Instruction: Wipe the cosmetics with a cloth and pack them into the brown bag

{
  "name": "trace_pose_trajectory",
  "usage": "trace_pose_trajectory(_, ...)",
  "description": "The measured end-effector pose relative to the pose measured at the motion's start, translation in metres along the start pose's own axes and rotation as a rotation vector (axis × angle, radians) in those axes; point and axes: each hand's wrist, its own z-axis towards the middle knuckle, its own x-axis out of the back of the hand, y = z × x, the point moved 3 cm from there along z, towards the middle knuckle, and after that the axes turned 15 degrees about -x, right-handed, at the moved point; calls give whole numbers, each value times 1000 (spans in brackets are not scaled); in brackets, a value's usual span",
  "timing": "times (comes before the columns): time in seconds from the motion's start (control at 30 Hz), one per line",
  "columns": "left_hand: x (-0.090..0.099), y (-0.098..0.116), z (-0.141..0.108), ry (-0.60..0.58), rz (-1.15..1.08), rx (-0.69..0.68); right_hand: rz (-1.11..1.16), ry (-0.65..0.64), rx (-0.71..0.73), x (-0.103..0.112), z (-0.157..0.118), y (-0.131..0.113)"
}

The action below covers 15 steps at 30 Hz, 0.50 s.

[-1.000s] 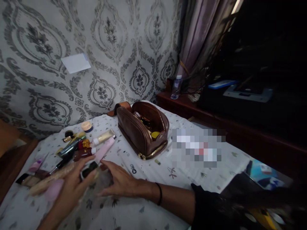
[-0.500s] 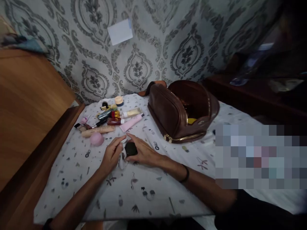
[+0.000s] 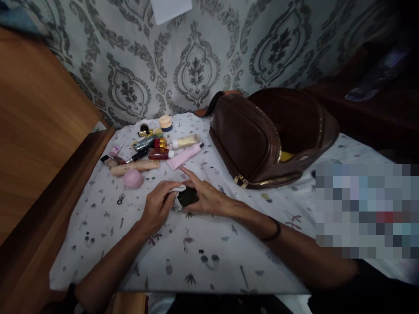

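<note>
My right hand (image 3: 209, 198) grips a small dark, dark-green-looking container (image 3: 186, 197), its fingers curled round the far side and thumb at the near side. Its exact kind does not show. My left hand (image 3: 159, 205) pinches a folded white cloth (image 3: 178, 189) and presses it against the container's left side. Just beyond the hands lie a pink tube (image 3: 185, 156), a pale pink sponge (image 3: 133, 179) and a beige tube (image 3: 135, 167). To the right of my right hand stands a brown toiletry bag (image 3: 244, 139), unzipped at the top.
Behind the tubes are a red-brown bottle (image 3: 159, 154), a cream tube (image 3: 186, 141) and a peach-lidded jar (image 3: 165, 123). A wooden panel (image 3: 46, 109) borders the left side, and a patterned wall (image 3: 196, 65) stands behind. Something yellow (image 3: 286, 156) shows inside the bag.
The view has shifted closer and lower. My left hand has brought the white cloth up from below the container to its upper left edge. My right hand still holds the container.
</note>
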Motion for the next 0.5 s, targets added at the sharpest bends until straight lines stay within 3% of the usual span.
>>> trace_pose_trajectory(0.2, -6, 13, 4, -42, 42, -219, -25, 82, 17, -5, -2, -2)
trace_pose_trajectory(0.4, -2, 19, 3, -152, -102, -271, -39, 82, 41, -6, -1, 1)
trace_pose_trajectory(0.5, 7, 18, 3, -172, -218, -216, -48, 97, 61, -6, 0, 2)
